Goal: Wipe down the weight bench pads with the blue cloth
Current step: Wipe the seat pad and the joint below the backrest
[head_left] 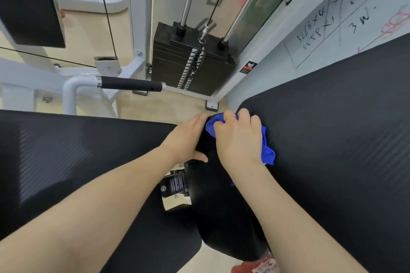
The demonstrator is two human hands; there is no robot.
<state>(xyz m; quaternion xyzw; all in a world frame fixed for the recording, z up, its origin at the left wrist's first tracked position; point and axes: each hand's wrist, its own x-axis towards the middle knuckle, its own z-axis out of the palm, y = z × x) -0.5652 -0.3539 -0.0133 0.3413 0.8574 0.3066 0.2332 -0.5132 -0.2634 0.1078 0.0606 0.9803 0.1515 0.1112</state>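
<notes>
Two black ribbed bench pads fill the lower view: a left pad and a right pad, with a narrow gap between them. My right hand is closed on a bunched blue cloth and presses it onto the inner edge of the right pad. The cloth sticks out at my fingertips and beside my wrist. My left hand lies flat, fingers together, on the edge of the pad beside the cloth, with its thumb hooked over the rim.
Behind the pads stands a black weight stack on chrome guide rods with a cable. A black-gripped handle juts from the white machine frame. A whiteboard with writing lies at the upper right. A metal bracket shows in the gap.
</notes>
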